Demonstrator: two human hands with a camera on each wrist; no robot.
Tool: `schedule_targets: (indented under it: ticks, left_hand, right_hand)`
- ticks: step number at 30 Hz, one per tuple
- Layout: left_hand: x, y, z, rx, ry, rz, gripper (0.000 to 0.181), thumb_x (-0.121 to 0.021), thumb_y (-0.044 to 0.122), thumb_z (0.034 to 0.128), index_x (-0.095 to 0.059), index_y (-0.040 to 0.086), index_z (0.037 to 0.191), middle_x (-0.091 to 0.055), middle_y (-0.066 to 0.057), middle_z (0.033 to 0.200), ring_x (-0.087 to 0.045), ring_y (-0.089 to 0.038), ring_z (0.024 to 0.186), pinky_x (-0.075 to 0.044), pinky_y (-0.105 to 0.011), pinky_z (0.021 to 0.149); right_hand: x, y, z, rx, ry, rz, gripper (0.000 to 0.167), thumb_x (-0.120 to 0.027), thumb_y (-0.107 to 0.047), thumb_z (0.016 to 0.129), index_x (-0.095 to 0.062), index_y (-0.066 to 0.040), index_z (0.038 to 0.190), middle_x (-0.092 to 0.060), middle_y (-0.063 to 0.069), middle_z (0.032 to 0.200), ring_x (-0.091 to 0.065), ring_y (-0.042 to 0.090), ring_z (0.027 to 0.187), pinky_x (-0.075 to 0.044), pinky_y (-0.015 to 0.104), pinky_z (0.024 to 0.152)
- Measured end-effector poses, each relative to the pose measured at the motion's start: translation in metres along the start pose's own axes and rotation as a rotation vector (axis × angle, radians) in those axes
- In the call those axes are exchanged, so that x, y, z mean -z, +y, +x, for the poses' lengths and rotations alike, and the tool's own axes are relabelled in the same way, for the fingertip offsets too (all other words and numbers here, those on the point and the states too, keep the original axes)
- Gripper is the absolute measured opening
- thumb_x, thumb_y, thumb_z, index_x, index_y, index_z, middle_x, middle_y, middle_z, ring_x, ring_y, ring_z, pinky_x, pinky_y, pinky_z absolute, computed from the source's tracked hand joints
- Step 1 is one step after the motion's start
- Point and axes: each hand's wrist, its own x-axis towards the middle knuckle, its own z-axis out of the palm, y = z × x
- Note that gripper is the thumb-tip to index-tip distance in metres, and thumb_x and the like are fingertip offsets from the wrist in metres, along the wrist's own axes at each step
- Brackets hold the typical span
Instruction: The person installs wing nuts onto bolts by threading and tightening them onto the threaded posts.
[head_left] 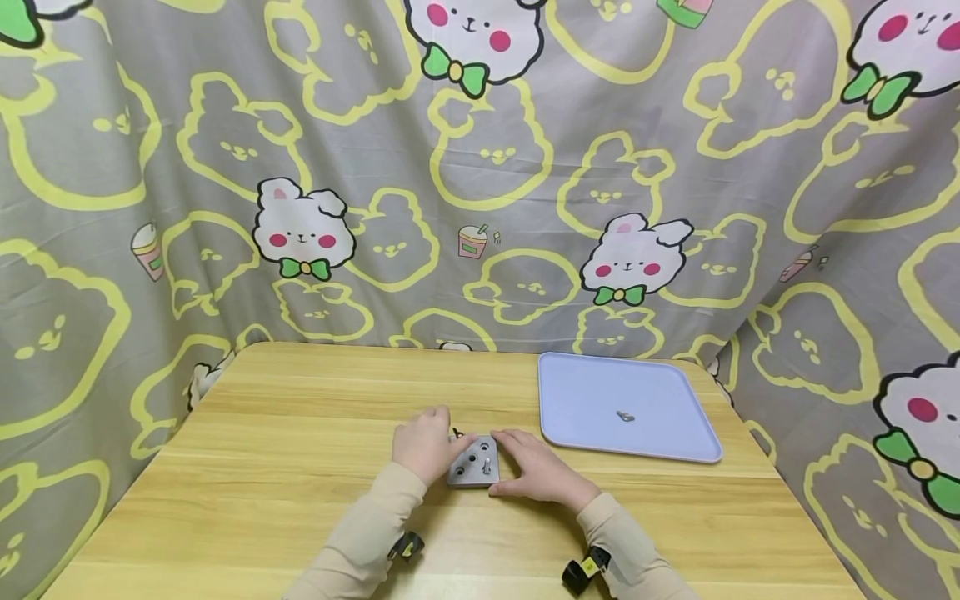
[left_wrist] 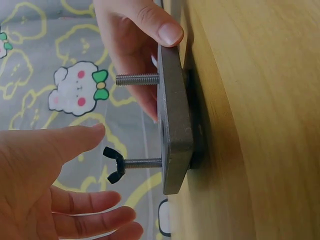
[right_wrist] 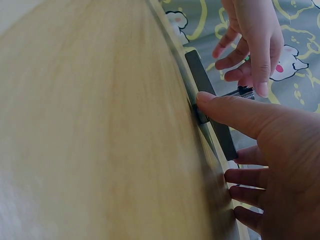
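Observation:
A grey metal plate (head_left: 474, 477) with several holes sits slightly above the wooden table on dark supports underneath. Two threaded bolts stand up from it. The bare bolt (left_wrist: 137, 79) is on the right side, and a black wing nut (left_wrist: 116, 165) tops the other bolt, at the far left corner. My left hand (head_left: 426, 446) hovers at that corner, thumb and fingers spread around the wing nut without touching it in the left wrist view. On the plate's right side, my right hand (head_left: 542, 471) holds the edge, thumb at the near corner and fingers farther back.
A pale blue tray (head_left: 600, 383) lies at the table's back right, with small metal pieces (head_left: 626, 416) in it. Behind the wooden table (head_left: 300, 433) hangs a patterned grey curtain (head_left: 390, 317). Each wrist wears a black camera strap.

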Motion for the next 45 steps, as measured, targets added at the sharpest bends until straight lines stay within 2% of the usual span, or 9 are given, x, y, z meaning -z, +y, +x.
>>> schedule_targets:
  ticks: [12, 20, 27, 31, 36, 45]
  left_hand:
    - [0.000, 0.001, 0.000, -0.009, 0.011, -0.011, 0.044, -0.073, 0.055, 0.0786, -0.060, 0.012, 0.078, -0.062, -0.004, 0.069, -0.060, -0.022, 0.056, -0.045, -0.036, 0.047]
    - [0.000, 0.002, 0.000, -0.017, -0.005, -0.026, 0.039, -0.073, 0.050, 0.0799, -0.059, 0.014, 0.078, -0.061, -0.001, 0.068, -0.059, -0.020, 0.057, -0.044, -0.034, 0.048]
    - [0.000, -0.002, 0.002, -0.043, -0.027, -0.031, 0.036, -0.074, 0.050, 0.0795, -0.062, 0.016, 0.082, -0.062, 0.000, 0.070, -0.057, -0.017, 0.056, -0.043, -0.032, 0.048]
    - [0.001, -0.005, 0.003, -0.063, -0.056, -0.035, 0.034, -0.075, 0.049, 0.0792, -0.065, 0.017, 0.089, -0.066, -0.001, 0.076, -0.060, -0.018, 0.059, -0.045, -0.032, 0.049]
    - [0.003, -0.009, 0.005, -0.083, -0.093, -0.068, 0.031, -0.075, 0.045, 0.0804, -0.069, 0.019, 0.095, -0.072, -0.005, 0.090, -0.067, -0.023, 0.070, -0.051, -0.036, 0.056]
    - [0.007, -0.012, 0.005, -0.129, -0.126, -0.110, 0.026, -0.075, 0.038, 0.0826, -0.071, 0.020, 0.101, -0.072, -0.007, 0.104, -0.070, -0.028, 0.082, -0.055, -0.040, 0.063]
  right_hand:
    - [0.000, 0.000, 0.000, -0.001, -0.003, 0.000, 0.092, -0.074, -0.054, 0.077, -0.039, -0.007, 0.148, -0.046, 0.016, 0.147, -0.043, 0.036, 0.136, -0.035, 0.054, 0.114]
    - [0.001, -0.002, 0.000, 0.009, 0.003, 0.002, 0.091, -0.076, -0.052, 0.077, -0.039, -0.005, 0.147, -0.046, 0.019, 0.146, -0.044, 0.038, 0.135, -0.036, 0.056, 0.113]
    - [0.001, -0.001, 0.000, -0.004, -0.001, -0.001, 0.092, -0.074, -0.054, 0.077, -0.039, -0.007, 0.148, -0.046, 0.016, 0.148, -0.043, 0.036, 0.136, -0.035, 0.054, 0.114]
    - [0.001, -0.001, 0.000, -0.003, 0.001, -0.003, 0.092, -0.075, -0.054, 0.077, -0.039, -0.008, 0.148, -0.046, 0.016, 0.147, -0.044, 0.036, 0.136, -0.036, 0.054, 0.113]
    - [0.001, -0.001, 0.000, -0.001, 0.006, -0.007, 0.092, -0.075, -0.054, 0.077, -0.039, -0.008, 0.148, -0.047, 0.016, 0.146, -0.044, 0.036, 0.135, -0.036, 0.054, 0.113]
    - [0.000, -0.001, 0.000, 0.000, 0.007, -0.003, 0.092, -0.075, -0.054, 0.077, -0.039, -0.008, 0.148, -0.047, 0.016, 0.146, -0.044, 0.036, 0.135, -0.036, 0.054, 0.113]
